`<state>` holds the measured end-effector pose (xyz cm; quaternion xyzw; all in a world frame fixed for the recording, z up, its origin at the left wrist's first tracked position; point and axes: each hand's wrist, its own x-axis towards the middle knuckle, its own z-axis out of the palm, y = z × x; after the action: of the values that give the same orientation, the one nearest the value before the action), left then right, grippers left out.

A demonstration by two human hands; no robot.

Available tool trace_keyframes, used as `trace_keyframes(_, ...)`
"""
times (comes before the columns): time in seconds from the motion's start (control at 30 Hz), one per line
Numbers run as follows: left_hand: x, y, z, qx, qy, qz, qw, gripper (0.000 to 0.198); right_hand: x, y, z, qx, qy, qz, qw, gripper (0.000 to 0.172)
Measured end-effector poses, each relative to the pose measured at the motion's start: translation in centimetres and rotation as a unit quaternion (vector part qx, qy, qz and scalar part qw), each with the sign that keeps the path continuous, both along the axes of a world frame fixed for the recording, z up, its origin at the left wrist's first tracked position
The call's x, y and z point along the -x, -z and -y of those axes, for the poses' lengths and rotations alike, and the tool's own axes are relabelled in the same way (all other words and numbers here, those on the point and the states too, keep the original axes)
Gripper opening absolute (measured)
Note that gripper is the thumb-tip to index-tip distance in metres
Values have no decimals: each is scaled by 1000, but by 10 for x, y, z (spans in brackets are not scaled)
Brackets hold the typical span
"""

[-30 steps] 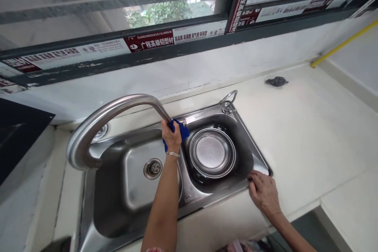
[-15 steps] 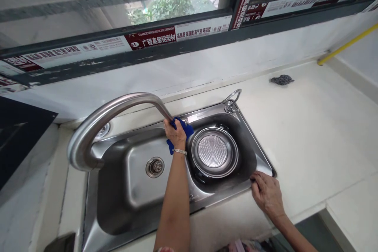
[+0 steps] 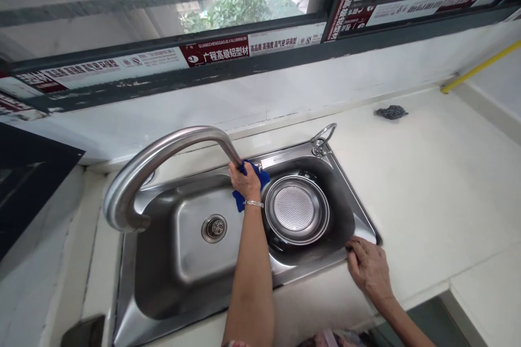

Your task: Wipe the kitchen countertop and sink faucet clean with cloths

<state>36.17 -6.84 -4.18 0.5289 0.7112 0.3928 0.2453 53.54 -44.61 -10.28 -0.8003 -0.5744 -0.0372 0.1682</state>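
My left hand [image 3: 246, 180] is closed around a blue cloth [image 3: 260, 175], wrapped on the lower neck of the tall curved steel faucet [image 3: 183, 138]. A bracelet circles that wrist. The faucet's spout end hangs over the left basin of the double sink [image 3: 158, 309]. In the right basin lies a round steel steamer pan [image 3: 293, 208] with a perforated centre and dark handles. My right hand [image 3: 368, 268] rests at the sink's front right corner, its fingers curled in and seemingly holding nothing.
A drain [image 3: 214, 228] shows in the left basin. At the right basin's back corner stands a small looped spout [image 3: 324, 138]. A dark mesh scrubber [image 3: 391, 112] lies on the pale counter [image 3: 431, 184]. A yellow pipe [image 3: 480, 66] runs at far right, below the window frame [image 3: 285, 62].
My left hand and forearm have shifted a little right and up the faucet's neck with the blue cloth. The view has moved slightly. My right hand stays in place.
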Motion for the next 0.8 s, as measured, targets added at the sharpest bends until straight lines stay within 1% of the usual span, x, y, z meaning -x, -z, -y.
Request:
trace_keyframes(0.2, 0, -5, 1, 11, 10, 13, 1000, 28, 0, -2, -2, -14, -5, 11, 1000, 18)
trace_keyframes(0.3, 2, -4, 2, 10, 20, 23, 999, 32, 0, -1, -2, -14, -6, 15, 1000, 18)
trace_keyframes(0.43, 4, 3, 2, -6, 23, 44, 999, 31, -1, 0, -1, -12, -3, 18, 1000, 19)
trace_keyframes(0.6, 6, 16, 1, -60, 13, 77, 995, 27, -1, -1, -2, -4, -6, 13, 1000, 19)
trace_keyframes(0.8, 12, 20, 3, -98, 43, 118, 987, 29, 0, -3, -3, -4, -4, 13, 1000, 19)
